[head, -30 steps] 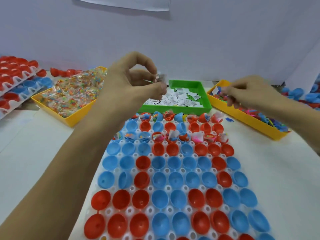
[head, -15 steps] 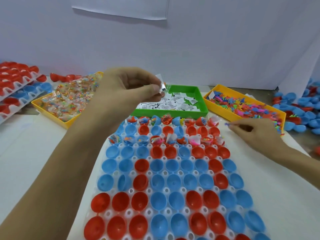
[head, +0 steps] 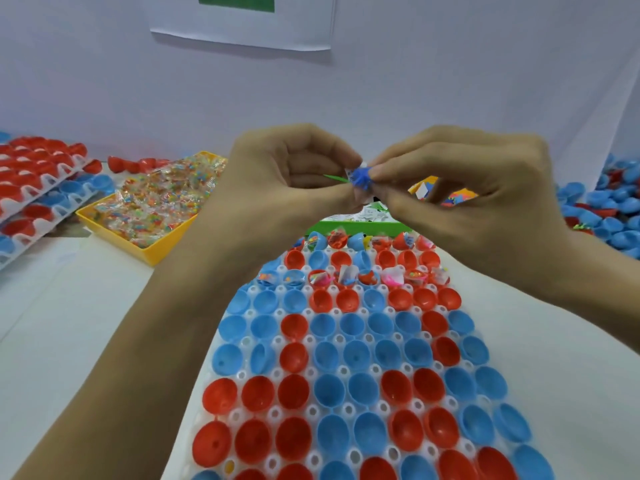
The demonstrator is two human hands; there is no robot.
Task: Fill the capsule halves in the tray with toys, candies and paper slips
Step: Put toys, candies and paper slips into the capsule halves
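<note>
Two hands: the left hand [head: 294,178] and the right hand [head: 464,188] are raised together above the far end of the tray, fingertips meeting
Left grip: closed in a pinch on a small bundle, of which a green sliver [head: 335,178] and a white paper slip [head: 350,173] are seen
Right grip: thumb and forefinger are pinched on a spiky blue toy [head: 361,177], which is pressed against the bundle in the left hand
Tray: a white perforated tray [head: 346,370] is laid lengthwise on the table, from near to far, below the hands
Capsule halves: red and blue capsule halves [head: 325,393] are seated open side up in the tray; those in the near rows are seen empty, while some in the far rows hold toys, candies and slips
Candy bin: a yellow bin [head: 152,252] of wrapped candies is set far left of the tray
Slip bin: a green bin [head: 332,226] of paper slips is partly hidden behind the hands
Toy bin: a second yellow bin [head: 417,187] is glimpsed between the right fingers
Far left: more trays of capsule halves [head: 38,188] are stacked
Far right: loose capsule halves [head: 609,213] are piled
</note>
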